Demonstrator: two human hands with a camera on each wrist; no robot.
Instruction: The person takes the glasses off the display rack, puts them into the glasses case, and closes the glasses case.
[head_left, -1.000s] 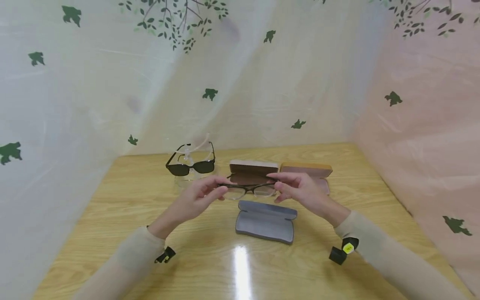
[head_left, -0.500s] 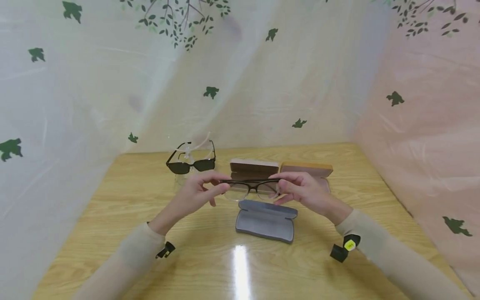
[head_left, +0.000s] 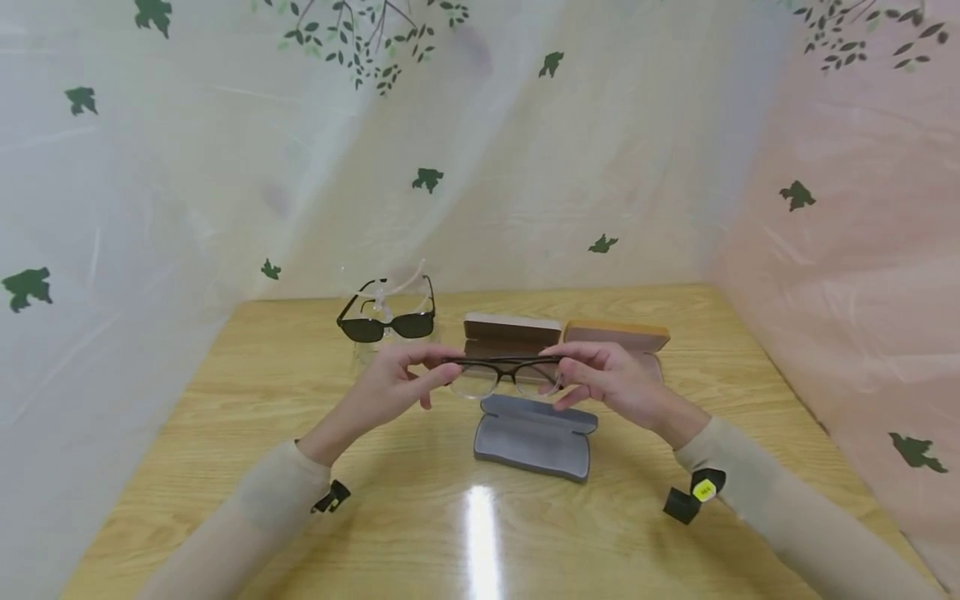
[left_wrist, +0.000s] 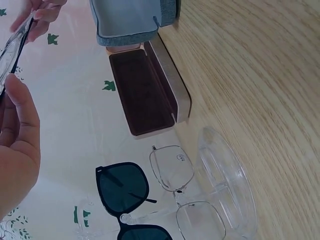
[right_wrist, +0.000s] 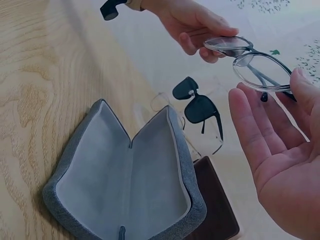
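Note:
Both hands hold one pair of eyeglasses (head_left: pixel 507 375) level in the air, dark along the top rim and clear below. At one end of the frame, the left hand (head_left: pixel 396 385) pinches it between thumb and fingers. The right hand (head_left: pixel 618 385) pinches the opposite end. The temples lie folded behind the lenses, as the right wrist view shows. Below the glasses, a grey glasses case (head_left: pixel 531 446) stands open on the table, its pale lining (right_wrist: pixel 100 185) facing up.
Behind the hands are an open brown-lined case (head_left: pixel 513 329) and an orange-lidded case (head_left: pixel 617 333). Black sunglasses (head_left: pixel 413 326) sit at the back left on a clear stand (left_wrist: pixel 240 185), with thin wire-rimmed glasses (left_wrist: pixel 172 167). A printed curtain (head_left: pixel 495 217) borders the wooden table (head_left: pixel 375 533).
One second ago the temples stuck out behind the frame; now they are folded against it. The lenses have turned to face me more. Both hands keep their hold at the ends.

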